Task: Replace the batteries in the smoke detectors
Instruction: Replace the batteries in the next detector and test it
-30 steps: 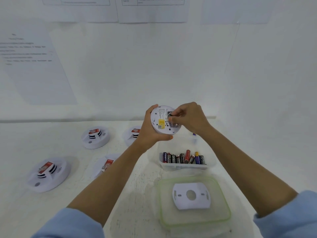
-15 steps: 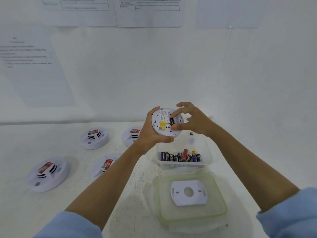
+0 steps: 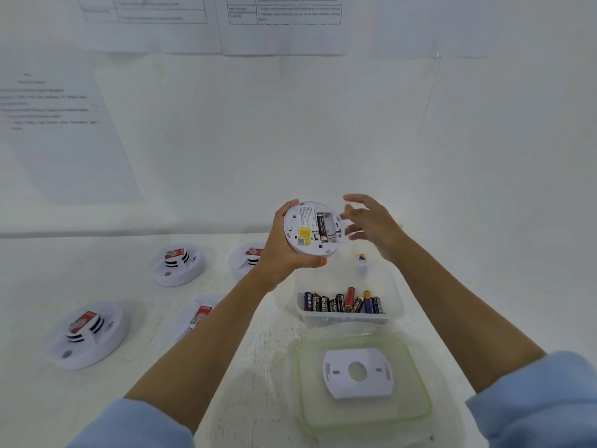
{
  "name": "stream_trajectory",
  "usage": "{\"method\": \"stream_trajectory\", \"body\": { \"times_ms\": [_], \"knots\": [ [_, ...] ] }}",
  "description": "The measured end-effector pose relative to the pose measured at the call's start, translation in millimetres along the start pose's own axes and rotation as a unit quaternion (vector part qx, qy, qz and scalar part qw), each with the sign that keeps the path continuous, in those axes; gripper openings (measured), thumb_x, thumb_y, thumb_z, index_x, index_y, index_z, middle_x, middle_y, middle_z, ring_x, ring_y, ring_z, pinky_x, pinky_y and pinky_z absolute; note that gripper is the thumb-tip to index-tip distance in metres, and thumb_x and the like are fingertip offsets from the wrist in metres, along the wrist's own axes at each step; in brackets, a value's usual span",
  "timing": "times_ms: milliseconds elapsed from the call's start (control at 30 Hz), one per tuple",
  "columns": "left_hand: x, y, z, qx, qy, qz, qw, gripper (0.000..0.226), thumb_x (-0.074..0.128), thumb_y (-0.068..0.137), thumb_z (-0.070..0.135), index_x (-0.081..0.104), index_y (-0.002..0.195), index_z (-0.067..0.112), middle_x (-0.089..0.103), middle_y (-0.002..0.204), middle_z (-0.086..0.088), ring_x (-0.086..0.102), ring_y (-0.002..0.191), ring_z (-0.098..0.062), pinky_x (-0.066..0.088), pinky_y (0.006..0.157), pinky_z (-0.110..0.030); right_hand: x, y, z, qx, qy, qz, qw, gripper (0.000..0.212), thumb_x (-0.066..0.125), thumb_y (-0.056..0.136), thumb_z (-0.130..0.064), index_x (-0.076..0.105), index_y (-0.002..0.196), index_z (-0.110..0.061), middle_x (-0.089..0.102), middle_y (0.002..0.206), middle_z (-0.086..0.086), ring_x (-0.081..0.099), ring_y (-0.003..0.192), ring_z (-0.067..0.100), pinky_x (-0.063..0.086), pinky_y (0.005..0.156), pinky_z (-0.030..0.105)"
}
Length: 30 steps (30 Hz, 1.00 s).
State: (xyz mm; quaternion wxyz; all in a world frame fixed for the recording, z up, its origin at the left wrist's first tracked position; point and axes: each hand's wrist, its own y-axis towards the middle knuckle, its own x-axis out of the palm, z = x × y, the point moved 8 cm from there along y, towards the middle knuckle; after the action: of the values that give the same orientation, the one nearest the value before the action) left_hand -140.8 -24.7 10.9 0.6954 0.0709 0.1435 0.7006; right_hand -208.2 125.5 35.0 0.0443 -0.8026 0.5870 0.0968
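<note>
Left grip holds a smoke detector up above the worktop, fingers curled over the top-left rim, thumb under the lower edge. Detector's back faces the cam, battery bay uncovered: one black battery sits in the left slot, slot next to it looks bare. Yellow sticker just left of the bay.

Right grip is wide open, fingers spread & loose, holding nothing, just beside the detector's right rim. It's motion-blurred, so can't tell if a fingertip touches.

Below the hands, a clear tub on the worktop w/ a row of batteries along its near wall. One more purple-tipped battery at the tub's far side; inside or behind, can't tell.

Nearer the person lies a green-edged lid, w/ a white mounting plate flat on it.

Left side of the worktop: four other detectors, face up, each w/ a red tag: far-left, far-mid, near-left, and one partly behind the left forearm. Printed sheets on the wall.
</note>
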Motion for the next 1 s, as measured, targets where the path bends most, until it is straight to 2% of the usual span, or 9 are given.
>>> {"method": "stream_trajectory", "body": {
  "times_ms": [67,167,333,433,500,700,800,933,1000],
  "knots": [
    [-5,2,-3,-0.003,0.002,0.004,1.0,0.103,0.078,0.055,-0.018,0.027,0.133,0.026,0.043,0.125,0.014,0.05,0.107,0.008,0.05,0.08,-0.016,-12,17,9,0.005,-0.281,0.023,0.959,0.03,0.052,0.093,-0.015,0.057,0.121,-0.006,0.06,0.103,0.007,0.059,0.085,0.023,0.046,0.079,0.029],
    [-8,4,-7,-0.003,0.008,0.007,1.0,0.103,0.079,0.055,-0.017,0.027,0.134,0.026,0.042,0.126,0.014,0.048,0.112,0.003,0.051,0.083,-0.018,0,27,31,0.058,-0.564,-0.066,0.821,0.033,0.062,0.085,-0.019,0.058,0.114,-0.004,0.059,0.119,0.009,0.058,0.108,0.027,0.046,0.086,0.032],
    [-9,8,-13,-0.006,0.007,0.01,1.0,0.103,0.078,0.056,-0.018,0.026,0.135,0.024,0.042,0.126,0.014,0.049,0.105,0.013,0.051,0.08,-0.016,20,32,35,0.074,-0.69,-0.094,0.714,0.015,0.06,0.083,-0.005,0.055,0.097,-0.003,0.049,0.076,0.001,0.059,0.088,0.025,0.042,0.069,0.027],
    [-8,10,-16,-0.005,0.005,0.008,1.0,0.105,0.078,0.056,-0.018,0.026,0.137,0.022,0.042,0.128,0.012,0.049,0.105,0.013,0.052,0.083,-0.019,26,37,43,0.068,-0.707,-0.083,0.699,0.03,0.047,0.088,-0.002,0.055,0.117,-0.007,0.061,0.107,0.005,0.06,0.102,0.023,0.044,0.074,0.026],
    [-8,11,-17,-0.007,0.003,0.008,1.0,0.105,0.079,0.055,-0.017,0.026,0.137,0.022,0.042,0.128,0.012,0.049,0.106,0.012,0.052,0.085,-0.021,29,39,50,0.064,-0.7,-0.088,0.706,0.035,0.041,0.09,-0.003,0.052,0.123,-0.008,0.058,0.118,0.007,0.059,0.107,0.023,0.045,0.079,0.027],
    [-8,14,-14,0.0,0.002,0.01,1.0,0.103,0.08,0.056,-0.014,0.027,0.134,0.029,0.042,0.13,0.011,0.048,0.111,0.007,0.052,0.086,-0.021,27,38,52,0.065,-0.646,-0.101,0.754,0.031,0.039,0.089,0.001,0.047,0.119,0.0,0.055,0.119,0.017,0.058,0.104,0.029,0.045,0.076,0.029],
    [-6,14,-13,0.004,0.002,0.011,1.0,0.102,0.079,0.056,-0.015,0.027,0.133,0.028,0.042,0.129,0.01,0.048,0.112,0.005,0.051,0.085,-0.019,28,38,56,0.078,-0.605,-0.118,0.783,0.017,0.044,0.088,0.001,0.048,0.103,-0.003,0.056,0.112,0.02,0.054,0.081,0.025,0.043,0.065,0.027],
    [-7,14,-13,0.004,0.004,0.008,1.0,0.103,0.079,0.056,-0.015,0.027,0.134,0.027,0.042,0.13,0.008,0.048,0.111,0.006,0.051,0.085,-0.019,12,47,43,0.098,-0.467,-0.055,0.877,0.025,0.068,0.072,-0.002,0.065,0.095,0.008,0.058,0.07,0.009,0.053,0.064,0.019,0.043,0.055,0.024],
    [-9,14,-13,0.004,0.006,0.006,1.0,0.105,0.082,0.053,-0.012,0.027,0.134,0.026,0.042,0.129,0.009,0.049,0.108,0.01,0.051,0.083,-0.018,0,47,23,0.069,-0.285,-0.007,0.956,0.023,0.069,0.069,0.005,0.067,0.091,0.012,0.059,0.054,0.004,0.055,0.05,0.012,0.048,0.056,0.025]
  ]
}}
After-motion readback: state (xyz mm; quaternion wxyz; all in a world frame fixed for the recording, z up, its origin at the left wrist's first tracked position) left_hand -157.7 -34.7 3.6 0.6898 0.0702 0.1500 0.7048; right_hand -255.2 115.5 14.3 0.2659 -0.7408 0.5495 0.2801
